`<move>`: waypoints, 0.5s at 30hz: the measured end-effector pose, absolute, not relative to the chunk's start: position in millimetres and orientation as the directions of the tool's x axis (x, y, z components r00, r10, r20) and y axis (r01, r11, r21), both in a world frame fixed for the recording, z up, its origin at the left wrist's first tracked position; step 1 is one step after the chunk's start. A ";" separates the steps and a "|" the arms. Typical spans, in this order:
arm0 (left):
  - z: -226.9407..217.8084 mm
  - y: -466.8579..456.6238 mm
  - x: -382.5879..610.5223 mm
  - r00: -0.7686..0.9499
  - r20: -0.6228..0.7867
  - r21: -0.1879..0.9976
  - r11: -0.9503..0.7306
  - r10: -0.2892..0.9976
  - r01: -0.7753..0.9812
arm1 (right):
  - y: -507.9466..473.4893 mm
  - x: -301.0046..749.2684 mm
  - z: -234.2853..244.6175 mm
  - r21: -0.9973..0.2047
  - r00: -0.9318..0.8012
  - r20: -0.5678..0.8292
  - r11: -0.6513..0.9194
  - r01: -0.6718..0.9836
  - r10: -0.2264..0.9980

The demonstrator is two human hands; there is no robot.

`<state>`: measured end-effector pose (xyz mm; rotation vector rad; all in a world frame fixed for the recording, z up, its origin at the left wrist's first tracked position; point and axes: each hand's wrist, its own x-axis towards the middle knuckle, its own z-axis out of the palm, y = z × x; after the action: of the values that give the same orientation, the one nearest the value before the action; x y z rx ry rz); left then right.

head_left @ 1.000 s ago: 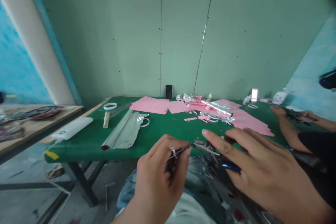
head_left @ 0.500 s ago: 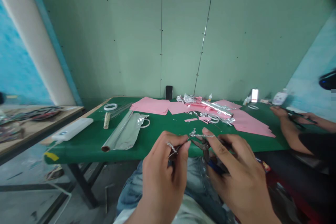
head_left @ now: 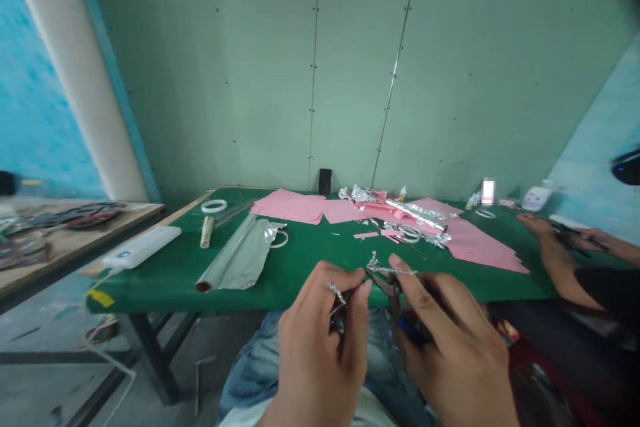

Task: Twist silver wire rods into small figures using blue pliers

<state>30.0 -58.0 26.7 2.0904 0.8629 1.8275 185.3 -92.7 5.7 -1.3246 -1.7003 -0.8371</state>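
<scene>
My left hand (head_left: 325, 333) pinches a thin twisted foil strip (head_left: 337, 293), whose silvery end pokes out past the index finger. Wrapped in my right hand (head_left: 450, 340) is a pair of pliers (head_left: 387, 288) with dark jaws and a blue handle. The jaw tips point left and meet the left fingertips; whether they bite on the strip is too small to tell. Above the jaws, another stretch of twisted foil (head_left: 376, 263) runs toward my right index finger, which lies along it. The palm hides most of the handles.
On the green table (head_left: 300, 273) lie a foil roll (head_left: 225, 260), a tape roll (head_left: 214, 206), pink paper sheets (head_left: 290, 205) and crumpled foil (head_left: 367, 195). A white power bank (head_left: 143, 247) is at the left edge. At right, a co-worker's hands (head_left: 536, 224) hold a dark tool.
The view has shifted slightly, so the table sits a little lower. The plier jaws look closer together, near the left fingertips. Both hands keep their hold.
</scene>
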 end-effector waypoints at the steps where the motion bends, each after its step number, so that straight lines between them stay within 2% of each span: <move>1: 26.7 -57.8 30.2 0.045 0.821 0.537 -0.797 0.569 0.277 | -91.8 184.7 4.7 0.025 -0.126 0.893 0.232 0.972 0.432; 11: 25.3 -56.6 32.4 0.022 0.833 0.517 -0.791 0.553 0.327 | -89.4 182.1 3.9 -0.041 -0.120 0.875 0.319 0.947 0.469; 15: 27.9 -55.2 27.9 0.054 0.823 0.528 -0.796 0.566 0.297 | -88.8 188.6 8.8 -0.116 -0.131 0.824 0.391 0.913 0.551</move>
<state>27.9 -55.2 27.9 2.1111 0.8845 1.8194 188.6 -88.8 8.8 -1.2733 -1.8064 -0.5394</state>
